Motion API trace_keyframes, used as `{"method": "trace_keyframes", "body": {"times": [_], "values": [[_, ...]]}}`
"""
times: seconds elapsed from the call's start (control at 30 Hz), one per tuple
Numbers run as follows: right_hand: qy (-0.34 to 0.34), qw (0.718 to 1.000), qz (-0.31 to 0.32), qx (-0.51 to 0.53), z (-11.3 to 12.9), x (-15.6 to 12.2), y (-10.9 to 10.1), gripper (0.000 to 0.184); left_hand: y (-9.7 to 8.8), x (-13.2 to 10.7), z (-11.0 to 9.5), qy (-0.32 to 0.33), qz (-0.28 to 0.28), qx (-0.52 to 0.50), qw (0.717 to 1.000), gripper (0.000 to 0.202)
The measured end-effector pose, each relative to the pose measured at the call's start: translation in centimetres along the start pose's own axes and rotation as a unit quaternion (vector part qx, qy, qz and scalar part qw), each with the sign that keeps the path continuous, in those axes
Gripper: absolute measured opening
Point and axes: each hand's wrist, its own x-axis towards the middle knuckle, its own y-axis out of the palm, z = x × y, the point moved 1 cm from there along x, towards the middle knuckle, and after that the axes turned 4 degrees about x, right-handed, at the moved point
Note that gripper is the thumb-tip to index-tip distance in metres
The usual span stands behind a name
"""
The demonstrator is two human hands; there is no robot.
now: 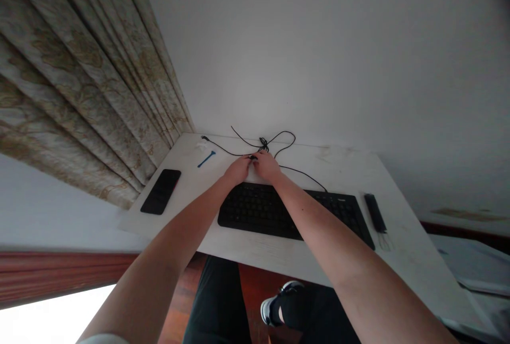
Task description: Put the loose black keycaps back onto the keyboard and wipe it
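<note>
At the back of a pale, wood-grained counter (338, 166), two bare hands meet just beyond a flat black keyboard (258, 208). The left hand (238, 169) and the right hand (266, 166) lie knuckles up, fingertips drawn together and pinched on a short dark stretch of thin black cable (263, 145). Past the fingers the cable gathers in a small tangled knot, then springs out in slack loops against the base of the wall (319, 41), which is plain, matt and white. One strand runs left across the counter to a small plug; another curves right and drops behind the keyboard's top edge.

Left of the hands, a slim blue plastic strip (206, 159) lies at an angle, near a small crumpled white scrap (201, 146). Nearer the front corner, a glossy black phone (161, 191) rests flat, screen dark. Right of the keyboard lies a narrow black bar (375, 212), rectangular and dull, with fine wires showing at its near end. A heavy curtain (79, 78), beige with a worn floral weave, hangs in deep folds down the left side. Below the counter's edge, a black-and-white shoe (274, 307) shows above reddish wooden flooring.
</note>
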Motion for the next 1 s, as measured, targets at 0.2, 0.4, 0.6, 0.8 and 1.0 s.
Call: {"method": "trace_keyframes", "body": {"times": [0.2, 0.4, 0.6, 0.8, 1.0], "values": [[-0.029, 0.999, 0.003, -0.018, -0.3, -2.0, -0.4, 0.028, -1.6, -1.4, -0.3, 0.023, 0.047, 0.026, 0.998, 0.029], [-0.059, 0.998, 0.008, 0.002, -1.1, -4.1, -0.5, 0.021, -2.7, -3.9, 0.1, -0.021, -0.018, -0.062, 0.998, 0.030], [-0.030, 0.999, -0.030, 0.006, -0.8, -4.5, -0.2, 0.025, -3.0, -5.6, 0.4, -0.053, -0.050, -0.065, 0.995, 0.033], [0.019, 0.998, -0.028, 0.044, -1.3, -2.6, -0.1, 0.041, -3.8, -4.0, 1.2, -0.088, -0.019, -0.027, 0.996, 0.034], [-0.038, 0.999, -0.015, 0.000, -1.3, -1.8, -0.1, 0.047, -2.9, -2.8, 3.7, -0.077, -0.023, -0.021, 0.997, 0.043]]}}
